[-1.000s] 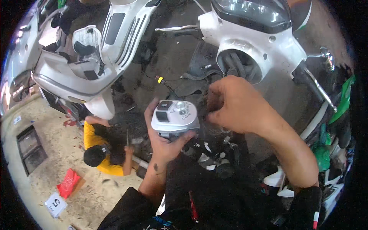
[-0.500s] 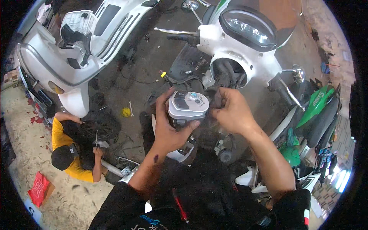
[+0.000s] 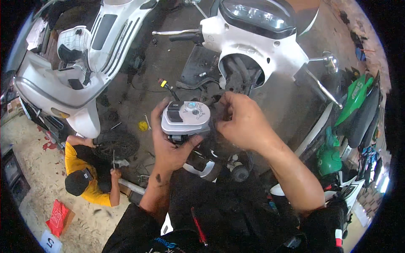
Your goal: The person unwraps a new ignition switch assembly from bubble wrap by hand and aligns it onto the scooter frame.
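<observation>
Your left hand (image 3: 168, 147) & right hand (image 3: 242, 124) are bare, no gloves; dark grease smudge on the left wrist. Forearms bare too. You've got a black top, sleeves short or pushed up past the elbows, light lettering low on the chest, small red/white patch on the right sleeve.

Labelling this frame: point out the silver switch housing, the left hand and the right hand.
silver switch housing (image 3: 186, 117): head view, on its silver top face.
left hand (image 3: 168, 147): head view, on the palm below the housing.
right hand (image 3: 242, 122): head view, on the back of the hand.
</observation>
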`<state>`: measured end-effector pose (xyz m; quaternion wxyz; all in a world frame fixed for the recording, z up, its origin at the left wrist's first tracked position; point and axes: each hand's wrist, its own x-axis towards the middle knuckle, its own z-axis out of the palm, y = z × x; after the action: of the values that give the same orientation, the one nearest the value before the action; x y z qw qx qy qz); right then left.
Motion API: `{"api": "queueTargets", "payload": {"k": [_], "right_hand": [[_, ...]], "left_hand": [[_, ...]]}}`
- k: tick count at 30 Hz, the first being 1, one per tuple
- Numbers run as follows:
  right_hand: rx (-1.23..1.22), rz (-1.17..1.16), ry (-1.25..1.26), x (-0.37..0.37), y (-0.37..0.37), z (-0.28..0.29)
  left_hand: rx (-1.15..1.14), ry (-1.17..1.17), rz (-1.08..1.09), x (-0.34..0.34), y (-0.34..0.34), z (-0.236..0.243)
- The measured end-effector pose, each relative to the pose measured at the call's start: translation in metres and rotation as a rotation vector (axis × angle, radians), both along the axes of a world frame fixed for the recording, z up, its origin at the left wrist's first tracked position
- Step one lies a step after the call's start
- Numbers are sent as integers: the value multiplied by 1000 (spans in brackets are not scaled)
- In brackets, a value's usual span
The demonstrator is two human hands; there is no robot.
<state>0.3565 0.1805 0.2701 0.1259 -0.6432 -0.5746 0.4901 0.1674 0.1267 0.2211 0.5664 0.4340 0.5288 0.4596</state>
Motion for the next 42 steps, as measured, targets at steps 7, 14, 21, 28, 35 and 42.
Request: {"api": "queueTargets", "payload": {"k": [7,14,21,28,35,42], "right_hand": [[73,64,-103,1,-1,-2],[65,99,1,6,3,-3],[66,63,7,2,-1,-9],[166,33,21,2,-3,-9],[121,38,48,2,-3,-10],[111,-3,93,3,-6,-12]], "left_hand": [[10,53,-10,0,-3,3],[-103,100,-44,0,2,14],[-68,195,-38,0,3,18],[-11,278,85,3,-7,18],[35,257,16,-4,1,12],[8,167,-52,-4,9,16]]}}
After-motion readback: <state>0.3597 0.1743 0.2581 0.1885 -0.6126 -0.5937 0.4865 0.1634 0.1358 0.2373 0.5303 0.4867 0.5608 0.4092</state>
